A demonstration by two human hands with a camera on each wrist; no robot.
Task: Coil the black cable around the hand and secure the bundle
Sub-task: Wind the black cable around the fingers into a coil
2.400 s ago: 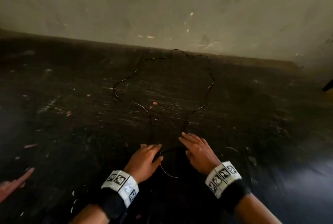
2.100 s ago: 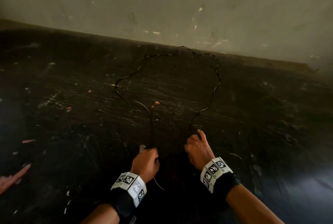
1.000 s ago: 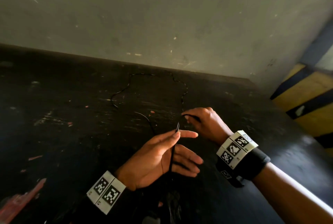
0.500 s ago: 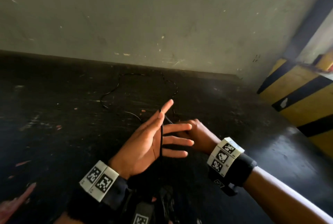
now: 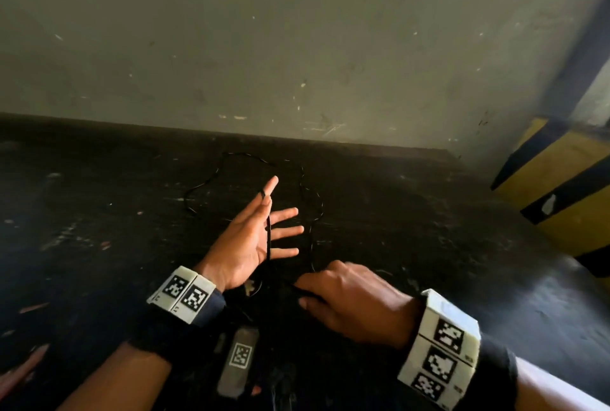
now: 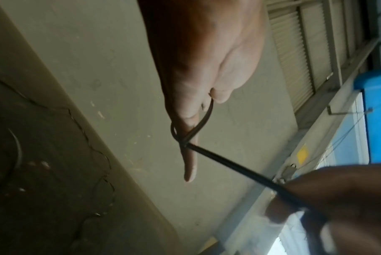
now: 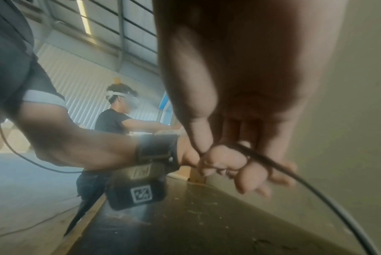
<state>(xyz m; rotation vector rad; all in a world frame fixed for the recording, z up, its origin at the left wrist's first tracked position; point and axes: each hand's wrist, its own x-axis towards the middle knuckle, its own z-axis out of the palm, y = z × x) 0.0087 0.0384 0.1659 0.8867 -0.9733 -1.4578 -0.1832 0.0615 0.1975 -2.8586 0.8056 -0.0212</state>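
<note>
Thin black cable [image 5: 269, 235] loops the splayed left hand [image 5: 246, 245] — right hand [image 5: 355, 305] pinches it.

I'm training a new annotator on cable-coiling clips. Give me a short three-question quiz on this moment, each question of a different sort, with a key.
1. True or false: the thin black cable is looped around a finger of the left hand.
2. Which hand pulls the cable's free run taut? A) left hand B) right hand C) neither
3. Fill in: the rest of the cable lies slack on the dark scuffed ____ near the grey wall.

Key: 1 true; 2 B, the right hand pinches the cable, as the left wrist view shows; 3 tabletop.
</note>
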